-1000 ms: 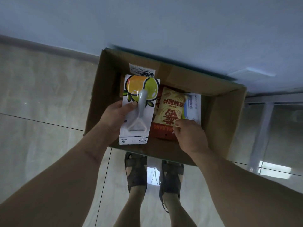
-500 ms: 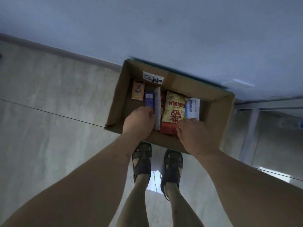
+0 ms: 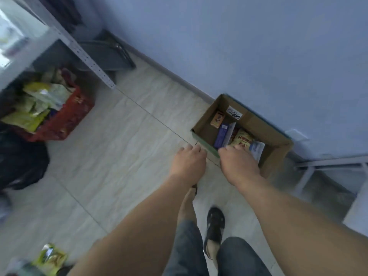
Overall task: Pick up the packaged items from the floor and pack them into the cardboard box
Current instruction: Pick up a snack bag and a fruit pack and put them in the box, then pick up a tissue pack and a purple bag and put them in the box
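- The cardboard box (image 3: 278,142) stands on the floor (image 3: 127,148) against the wall (image 3: 239,46), open at the top, with several packaged items already in it.
- Inside, near the box's left wall: a small orange pack (image 3: 217,120), a blue pack (image 3: 221,135) and a flat white card (image 3: 230,132) on edge; toward its right side a yellow snack bag (image 3: 243,139) and a white pack (image 3: 257,149).
- The left hand (image 3: 188,163) hangs just outside the box's near left corner, fingers loosely curled, holding nothing.
- The right hand (image 3: 238,166) is over the box's near edge, fingers curled downward; nothing shows in them, though I cannot tell for sure.
- Still to pack, by my reading: at least 1 yellow-green packet (image 3: 50,258) on the floor at the lower left of the view.
- A red crate (image 3: 67,118) full of packets stands farther left; whether these belong to the task I cannot tell.
- Judgement: partly done, with both hands seemingly free for the next item.
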